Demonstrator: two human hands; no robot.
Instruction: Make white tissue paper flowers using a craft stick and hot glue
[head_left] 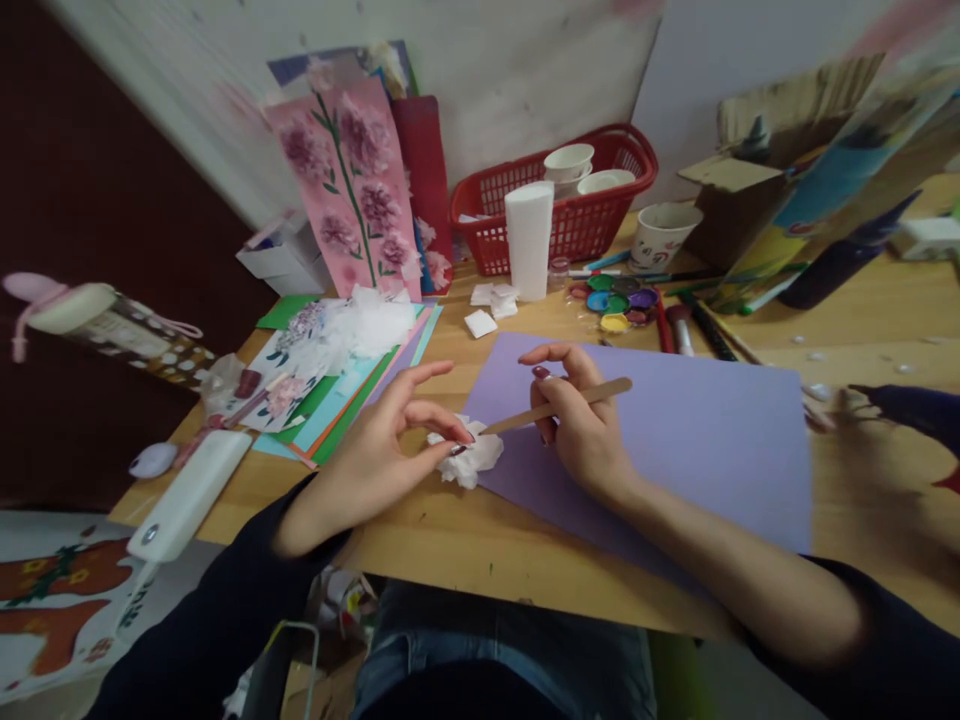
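My left hand point(390, 430) pinches the white crumpled tissue flower point(480, 458) between thumb and fingers, at the lower left corner of a purple paper sheet point(705, 440). A flat wooden stick point(609, 390) is held in my right hand point(577, 420), its thin end pointing left and reaching the top of the tissue flower. The right index finger is raised off the stick. My right hand is above the purple sheet, which lies flat on the wooden table point(420, 530).
Behind stand a red basket point(592, 225) with paper cups, a white tissue roll point(529, 240) and a paint palette point(615, 300). Brushes point(681, 328) lie near it. Coloured papers point(352, 390) with white tissue are at left, beside a white device point(191, 490). A dark glue gun point(915, 410) is at right.
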